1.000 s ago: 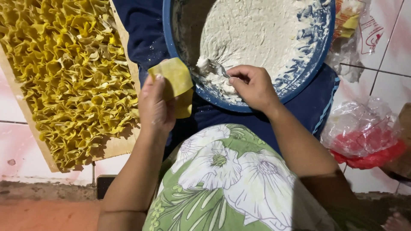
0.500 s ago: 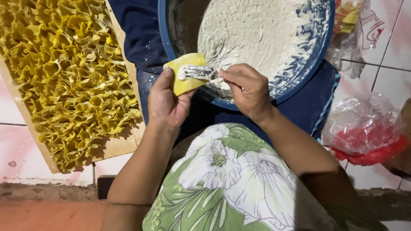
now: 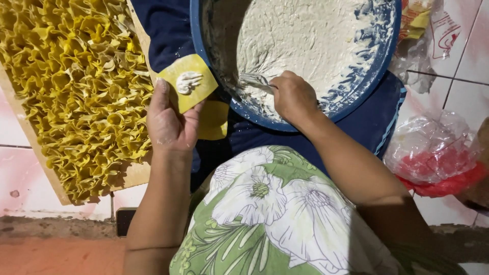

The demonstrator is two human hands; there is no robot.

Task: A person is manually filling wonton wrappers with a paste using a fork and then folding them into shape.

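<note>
On the floor to the left, a wooden board (image 3: 133,175) lies crowded with folded yellow dumplings (image 3: 76,86), so many are done. Beside it, a blue basin (image 3: 377,66) holds plenty of pale filling (image 3: 300,35), so much remains. Next, the right hand (image 3: 293,97) is closed around a fork (image 3: 252,80) dipped in that filling. Smallest, the left hand (image 3: 170,125) pinches a yellow wrapper (image 3: 188,81) by its edge, a dab of filling on it, not yet folded.

Single head cam, looks steeply down over wearer's lap, close range. Frame spans wooden board of folded yellow dough pieces (image 3: 76,91) at left to round blue bowl of white filling (image 3: 305,46) top centre.
</note>
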